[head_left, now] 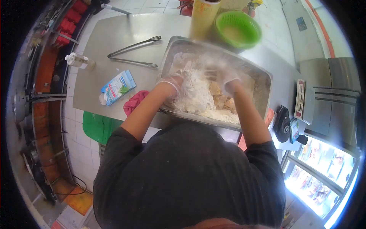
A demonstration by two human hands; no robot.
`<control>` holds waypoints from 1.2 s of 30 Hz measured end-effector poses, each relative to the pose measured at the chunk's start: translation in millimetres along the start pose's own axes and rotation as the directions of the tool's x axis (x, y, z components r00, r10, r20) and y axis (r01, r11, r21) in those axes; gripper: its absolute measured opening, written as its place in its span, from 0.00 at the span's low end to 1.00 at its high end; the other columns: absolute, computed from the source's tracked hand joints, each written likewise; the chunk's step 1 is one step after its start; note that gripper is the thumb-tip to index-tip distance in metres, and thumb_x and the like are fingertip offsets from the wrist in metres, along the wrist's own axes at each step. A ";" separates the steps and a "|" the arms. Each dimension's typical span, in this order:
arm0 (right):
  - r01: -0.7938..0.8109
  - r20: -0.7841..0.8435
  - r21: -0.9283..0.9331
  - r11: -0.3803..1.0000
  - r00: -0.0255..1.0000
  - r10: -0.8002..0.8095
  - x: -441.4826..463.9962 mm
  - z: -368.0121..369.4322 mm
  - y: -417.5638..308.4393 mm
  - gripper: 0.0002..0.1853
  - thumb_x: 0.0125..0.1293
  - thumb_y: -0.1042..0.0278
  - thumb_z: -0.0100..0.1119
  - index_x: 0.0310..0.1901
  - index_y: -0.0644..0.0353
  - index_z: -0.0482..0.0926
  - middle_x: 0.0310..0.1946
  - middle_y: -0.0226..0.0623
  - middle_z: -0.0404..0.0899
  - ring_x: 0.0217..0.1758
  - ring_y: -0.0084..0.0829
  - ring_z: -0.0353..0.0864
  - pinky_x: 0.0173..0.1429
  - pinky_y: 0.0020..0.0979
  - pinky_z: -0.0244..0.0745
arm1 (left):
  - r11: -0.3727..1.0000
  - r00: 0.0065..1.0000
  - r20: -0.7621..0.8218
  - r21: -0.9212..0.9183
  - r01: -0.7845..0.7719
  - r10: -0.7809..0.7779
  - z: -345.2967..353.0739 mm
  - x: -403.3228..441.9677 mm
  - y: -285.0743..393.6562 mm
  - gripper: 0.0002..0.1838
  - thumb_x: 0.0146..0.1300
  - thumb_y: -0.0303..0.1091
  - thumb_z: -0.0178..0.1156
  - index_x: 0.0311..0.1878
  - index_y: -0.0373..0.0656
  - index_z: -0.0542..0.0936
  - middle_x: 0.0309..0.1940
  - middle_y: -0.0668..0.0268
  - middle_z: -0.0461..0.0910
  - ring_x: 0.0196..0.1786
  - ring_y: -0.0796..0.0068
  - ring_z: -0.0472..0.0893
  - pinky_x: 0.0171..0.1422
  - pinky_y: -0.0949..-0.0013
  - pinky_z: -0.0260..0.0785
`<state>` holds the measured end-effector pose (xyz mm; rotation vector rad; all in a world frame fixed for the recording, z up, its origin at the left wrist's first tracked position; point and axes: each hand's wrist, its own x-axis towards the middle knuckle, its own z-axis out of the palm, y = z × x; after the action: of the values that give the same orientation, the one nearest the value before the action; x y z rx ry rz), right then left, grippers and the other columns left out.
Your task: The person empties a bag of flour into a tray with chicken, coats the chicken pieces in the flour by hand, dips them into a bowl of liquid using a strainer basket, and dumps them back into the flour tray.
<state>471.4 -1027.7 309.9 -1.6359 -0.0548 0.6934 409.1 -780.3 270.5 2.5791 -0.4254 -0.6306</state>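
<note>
A deep metal tray [254, 65] in front of me holds a heap of white flour [195, 93]. Pale, coated food pieces [220, 100] lie partly buried in it, their kind not clear. My left hand [176, 84], in a clear plastic glove, reaches into the flour on the tray's left side, its fingers covered or blended with the white powder. On the right side my right hand [230, 81], also gloved, is over the flour and pieces. Motion blurs its fingers, so their pose does not show.
Left on the steel table [93, 42] lie metal tongs [133, 49], a blue-white packet [119, 87] and a pink cloth [135, 102]. A bottle [80, 61] stands near the edge. Behind the tray are a yellow container [204, 19] and a green basket [249, 32].
</note>
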 end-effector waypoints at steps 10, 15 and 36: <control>0.356 0.432 -0.890 0.287 0.859 0.275 -1.9 63.8 64.3 0.45 0.46 0.42 0.71 0.64 0.59 0.72 0.63 0.57 0.72 0.68 0.51 0.70 0.70 0.41 0.65 | 0.985 0.984 0.173 0.174 0.004 -0.034 -2.4 17.0 -0.8 0.31 0.48 0.40 0.68 0.58 0.38 0.78 0.49 0.45 0.81 0.53 0.48 0.82 0.58 0.55 0.74; 0.231 0.331 -0.912 0.340 0.903 0.273 -17.0 61.9 65.0 0.40 0.45 0.43 0.72 0.56 0.63 0.78 0.50 0.55 0.81 0.55 0.50 0.80 0.60 0.42 0.74 | 0.999 0.989 -0.140 0.025 0.044 -0.040 14.0 22.7 -13.6 0.31 0.56 0.51 0.61 0.58 0.40 0.78 0.51 0.44 0.81 0.55 0.49 0.81 0.60 0.55 0.72; 0.004 0.010 -0.926 0.378 1.000 0.015 9.1 58.3 86.0 0.35 0.52 0.43 0.67 0.54 0.63 0.77 0.47 0.57 0.81 0.53 0.54 0.80 0.58 0.45 0.75 | 0.985 0.998 -0.035 0.169 -0.040 0.047 -16.2 73.0 -3.4 0.34 0.65 0.55 0.54 0.70 0.47 0.70 0.66 0.54 0.72 0.70 0.57 0.71 0.77 0.57 0.55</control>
<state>421.9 -989.9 226.3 -2.7469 -0.5591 0.7182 479.7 -800.3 255.6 2.7284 -0.5423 -0.5488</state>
